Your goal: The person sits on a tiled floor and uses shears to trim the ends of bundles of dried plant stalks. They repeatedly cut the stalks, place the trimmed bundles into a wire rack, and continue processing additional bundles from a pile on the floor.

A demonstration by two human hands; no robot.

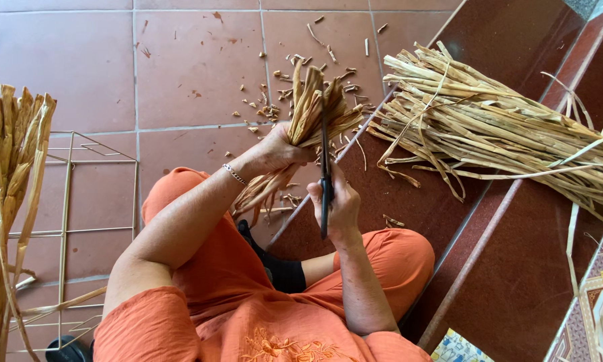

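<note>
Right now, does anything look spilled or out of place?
Yes: small cut fibre scraps lie scattered over the tiled floor beyond the bundle of dried strips that the scissors are trimming.

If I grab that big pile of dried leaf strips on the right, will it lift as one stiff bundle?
Probably not. The pile of strips looks loose, with ends splaying and curling, so it would likely sag and shed pieces. It seems light: thin, dry, flat strips. A strand looped around it may hold part together.
</note>
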